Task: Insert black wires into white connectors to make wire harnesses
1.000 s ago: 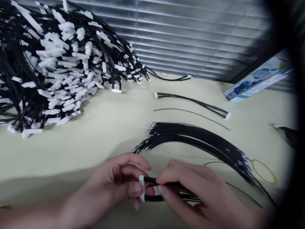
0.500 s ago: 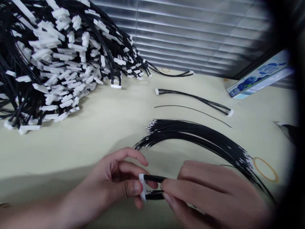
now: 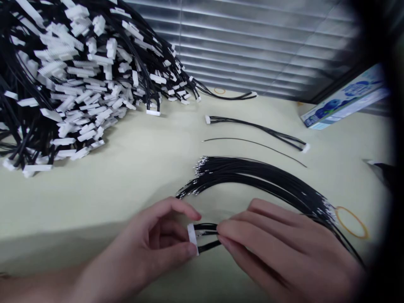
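A white connector (image 3: 192,239) with black wires is held low at the front of the table. My left hand (image 3: 158,240) grips it, thumb on its lower end and index finger arched above it. Black wires (image 3: 208,245) run from its right side to my right hand (image 3: 284,248), whose thumb and index finger pinch them. One wire end with a metal terminal shows between the wire groups close to the connector. My right fingers hide how the wires continue. Just beyond both hands lies a curved bundle of loose black wires (image 3: 252,168) with metal tips.
A large heap of wired white connectors (image 3: 82,92) fills the back left. Farther back lie a finished-looking harness (image 3: 255,126) and a single wire (image 3: 252,141). An orange rubber band (image 3: 352,222) lies at the right. A blue-and-white carton (image 3: 344,97) stands near the window blinds (image 3: 252,46).
The connector has tilted and shifted slightly up and right. My left fingers have curled in behind it. My right hand has moved up slightly, still pinching the wires.
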### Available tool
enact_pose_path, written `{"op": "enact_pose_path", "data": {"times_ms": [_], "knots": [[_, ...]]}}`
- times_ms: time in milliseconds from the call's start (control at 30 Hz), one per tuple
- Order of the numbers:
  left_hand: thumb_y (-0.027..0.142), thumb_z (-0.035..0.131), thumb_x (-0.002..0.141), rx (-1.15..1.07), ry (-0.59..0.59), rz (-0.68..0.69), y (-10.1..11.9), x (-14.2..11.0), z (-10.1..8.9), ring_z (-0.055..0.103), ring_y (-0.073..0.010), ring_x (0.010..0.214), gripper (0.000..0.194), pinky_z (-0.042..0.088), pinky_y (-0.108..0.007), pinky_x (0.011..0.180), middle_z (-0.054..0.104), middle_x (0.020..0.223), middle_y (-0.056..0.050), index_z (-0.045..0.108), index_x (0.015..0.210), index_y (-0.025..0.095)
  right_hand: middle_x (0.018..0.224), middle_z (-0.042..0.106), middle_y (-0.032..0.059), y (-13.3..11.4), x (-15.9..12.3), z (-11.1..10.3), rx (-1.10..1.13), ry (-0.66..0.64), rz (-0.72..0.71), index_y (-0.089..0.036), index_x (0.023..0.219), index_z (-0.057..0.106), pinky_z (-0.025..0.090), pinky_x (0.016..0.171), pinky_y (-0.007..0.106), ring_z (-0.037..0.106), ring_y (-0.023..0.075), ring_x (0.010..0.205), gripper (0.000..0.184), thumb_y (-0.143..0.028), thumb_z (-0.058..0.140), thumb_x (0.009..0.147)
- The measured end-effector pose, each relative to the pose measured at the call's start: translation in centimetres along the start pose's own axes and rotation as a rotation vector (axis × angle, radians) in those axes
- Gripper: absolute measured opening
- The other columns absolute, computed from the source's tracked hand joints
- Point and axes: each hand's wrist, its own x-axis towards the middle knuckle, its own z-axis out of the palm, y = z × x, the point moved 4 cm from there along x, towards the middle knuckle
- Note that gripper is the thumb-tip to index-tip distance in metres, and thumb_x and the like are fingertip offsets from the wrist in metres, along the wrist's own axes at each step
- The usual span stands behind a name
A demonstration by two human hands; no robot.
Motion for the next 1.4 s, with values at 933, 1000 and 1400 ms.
{"op": "enact_pose_path", "data": {"times_ms": [933,1000,1400], "knots": [[0.008,0.069,0.073,-0.201,-0.187,-0.046,0.1,0.0,0.0,0.055,-0.0070,0.072,0.024,0.043,-0.016,0.063,0.062,0.079,0.003,0.058,0.088,0.022,0.068,0.055,-0.0023,-0.5,-0.1,0.4,0.205,0.000,0.100,-0.019,0.094,0.055,0.034,0.050,0.022,0.048,0.0083,0.057,0.014,-0.014,0.045,0.086],[0.007,0.069,0.073,-0.204,-0.198,-0.028,0.1,-0.1,0.0,0.055,-0.0058,0.071,0.024,0.042,-0.014,0.062,0.062,0.078,0.004,0.058,0.089,0.022,0.070,0.056,-0.0018,-0.5,-0.1,0.1,0.194,0.005,0.033,-0.017,0.095,0.056,0.034,0.051,0.022,0.048,0.0081,0.059,0.015,-0.012,0.046,0.085],[0.003,0.068,0.072,-0.224,-0.239,-0.009,-0.6,-0.4,-0.5,0.057,-0.0061,0.070,0.031,0.044,-0.014,0.061,0.063,0.079,0.004,0.059,0.091,0.026,0.077,0.060,0.0002,-1.4,-0.5,-0.4,-0.075,0.062,-0.077,-0.018,0.092,0.057,0.040,0.057,0.025,0.049,0.0116,0.065,0.012,-0.013,0.048,0.085]]}}
